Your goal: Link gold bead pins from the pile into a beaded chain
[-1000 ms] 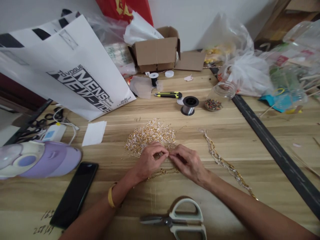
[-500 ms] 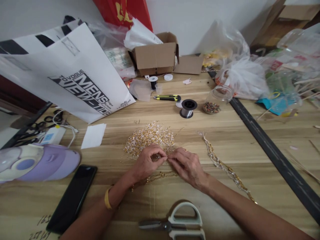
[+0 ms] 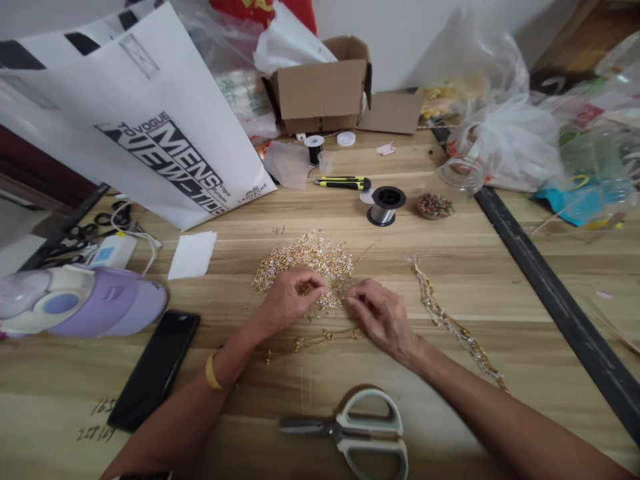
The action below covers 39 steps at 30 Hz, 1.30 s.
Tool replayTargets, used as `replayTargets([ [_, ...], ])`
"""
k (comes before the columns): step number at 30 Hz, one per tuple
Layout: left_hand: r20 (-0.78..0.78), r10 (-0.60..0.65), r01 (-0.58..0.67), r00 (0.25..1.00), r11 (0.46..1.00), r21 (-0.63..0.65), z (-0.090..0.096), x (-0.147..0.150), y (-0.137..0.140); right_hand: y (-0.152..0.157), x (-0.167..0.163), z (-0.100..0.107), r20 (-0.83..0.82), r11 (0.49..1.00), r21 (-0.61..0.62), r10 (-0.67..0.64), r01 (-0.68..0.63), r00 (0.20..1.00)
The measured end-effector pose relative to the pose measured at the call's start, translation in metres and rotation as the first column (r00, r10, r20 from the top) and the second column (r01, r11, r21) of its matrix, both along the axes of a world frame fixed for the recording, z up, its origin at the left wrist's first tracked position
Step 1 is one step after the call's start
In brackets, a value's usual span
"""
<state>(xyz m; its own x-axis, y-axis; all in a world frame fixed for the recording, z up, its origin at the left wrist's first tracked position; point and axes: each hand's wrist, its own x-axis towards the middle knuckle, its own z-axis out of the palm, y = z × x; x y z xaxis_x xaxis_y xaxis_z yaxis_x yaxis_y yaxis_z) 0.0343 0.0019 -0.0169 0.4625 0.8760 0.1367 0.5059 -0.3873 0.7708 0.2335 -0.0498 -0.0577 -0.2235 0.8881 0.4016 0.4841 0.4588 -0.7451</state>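
A loose heap of small gold and clear beads or links (image 3: 313, 257) lies mid-table. My left hand (image 3: 295, 293) is at the heap's near edge, thumb and forefinger pinched; what they hold is too small to make out. Beside it, a short gap to the right, my right hand (image 3: 383, 320) has its fingers curled together over the heap's right edge, their tips partly hidden. Below the hands, a gold chain (image 3: 325, 337) lies across the wood. Several gold and clear strands (image 3: 455, 330) stretch out to the right of my right hand.
White-handled scissors (image 3: 370, 427) lie at the near edge. A phone (image 3: 155, 370) and a lilac device (image 3: 105, 300) are on the left. Behind the heap are a wire spool (image 3: 385, 205), a box cutter (image 3: 343, 183) and a jar of beads (image 3: 436, 205). A white bag (image 3: 150, 127) stands back left.
My hands have come apart from where their fingertips met. The left moved slightly up and left, the right slightly right. The gold chain shows more fully. The camera view has shifted a little.
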Motion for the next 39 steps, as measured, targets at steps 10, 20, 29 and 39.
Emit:
replayTargets([
  [10,-0.11,0.114,-0.091,0.987,0.977,0.195,-0.013,-0.02,0.022,0.004,0.0,0.001,-0.291,0.947,-0.294,-0.215,0.126,0.932],
  [20,-0.278,-0.1,0.149,0.955,0.976,0.16,-0.01,-0.022,0.02,0.004,-0.001,0.003,-0.277,0.948,-0.301,-0.19,0.103,0.942],
  [29,-0.418,-0.223,0.291,0.881,0.951,0.104,-0.005,-0.021,0.017,0.005,-0.001,0.002,-0.271,0.95,-0.295,-0.189,0.106,0.944],
  [39,-0.369,-0.135,0.21,0.919,0.963,0.17,-0.004,-0.024,0.021,0.005,-0.001,0.001,-0.277,0.947,-0.307,-0.185,0.095,0.943],
])
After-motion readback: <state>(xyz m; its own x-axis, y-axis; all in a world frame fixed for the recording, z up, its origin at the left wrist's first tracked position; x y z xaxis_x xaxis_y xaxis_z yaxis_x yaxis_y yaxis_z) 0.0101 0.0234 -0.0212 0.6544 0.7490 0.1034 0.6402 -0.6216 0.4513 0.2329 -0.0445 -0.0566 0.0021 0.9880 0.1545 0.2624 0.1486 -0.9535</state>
